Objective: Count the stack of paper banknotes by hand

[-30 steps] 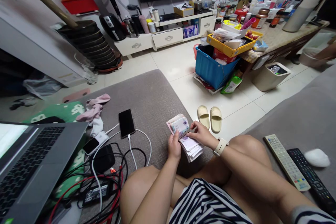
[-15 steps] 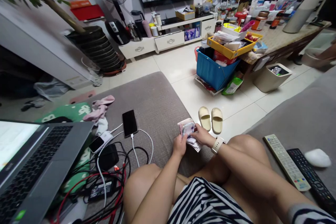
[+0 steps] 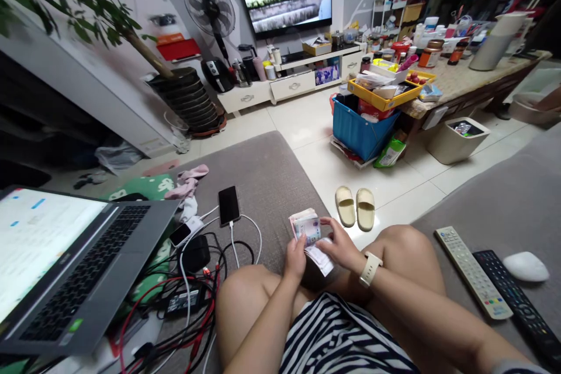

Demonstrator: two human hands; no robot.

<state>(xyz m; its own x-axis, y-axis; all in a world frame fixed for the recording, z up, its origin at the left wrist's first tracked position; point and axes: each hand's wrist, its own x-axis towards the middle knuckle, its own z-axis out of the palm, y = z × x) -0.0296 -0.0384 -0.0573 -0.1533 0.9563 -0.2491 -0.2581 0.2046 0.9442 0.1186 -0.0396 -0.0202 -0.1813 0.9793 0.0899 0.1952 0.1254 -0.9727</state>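
A folded wad of banknotes (image 3: pixel 307 229) is held above my lap, near the edge of the grey seat. My left hand (image 3: pixel 295 258) is closed round its lower left side, thumb on the front. From the right, my right hand (image 3: pixel 344 245), with a pale watch (image 3: pixel 370 269) on the wrist, bears on the same notes. Its index finger is at their upper right edge and its thumb presses the lower, whitish part that hangs down. A gap shows between that thumb and index finger; the other fingertips are partly hidden.
On the seat to my left lie a phone (image 3: pixel 228 205) on a white cable, a tangle of cords, a black pouch (image 3: pixel 194 253) and an open laptop (image 3: pixel 87 269). Two remotes (image 3: pixel 473 272) and a white mouse (image 3: pixel 526 266) are at right. Slippers (image 3: pixel 365 209) stand on the floor.
The view has tilted up and shifted left. My right thumb and index finger have spread apart on the notes, and more of the top note's face shows.
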